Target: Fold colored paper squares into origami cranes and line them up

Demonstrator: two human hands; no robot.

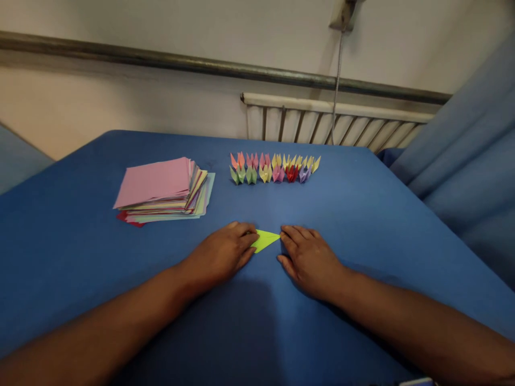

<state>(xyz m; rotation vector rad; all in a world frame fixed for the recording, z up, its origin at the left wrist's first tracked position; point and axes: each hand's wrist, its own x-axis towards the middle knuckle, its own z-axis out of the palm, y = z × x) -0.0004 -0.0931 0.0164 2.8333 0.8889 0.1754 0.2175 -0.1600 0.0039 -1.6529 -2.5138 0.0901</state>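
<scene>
A small folded piece of yellow-green paper [265, 240] lies on the blue table, its pointed tip turned to the right. My left hand [223, 249] grips the wide end of this paper between fingers and thumb, covering that end. At the pointed tip rests my right hand [311, 260], fingers stretched out flat and thumb apart, the fingertips touching or just beside the tip. Beyond the hands stand folded paper cranes in two rows, among them a red crane [292, 173] and a purple crane [305, 175].
A stack of coloured paper sheets [156, 182], pink on top, lies at the back left of the blue table [249, 332]. Behind the table are a radiator [298, 102], a metal pipe [201, 64] and a hanging cord [337, 80]. Blue curtain [475, 139] hangs at right.
</scene>
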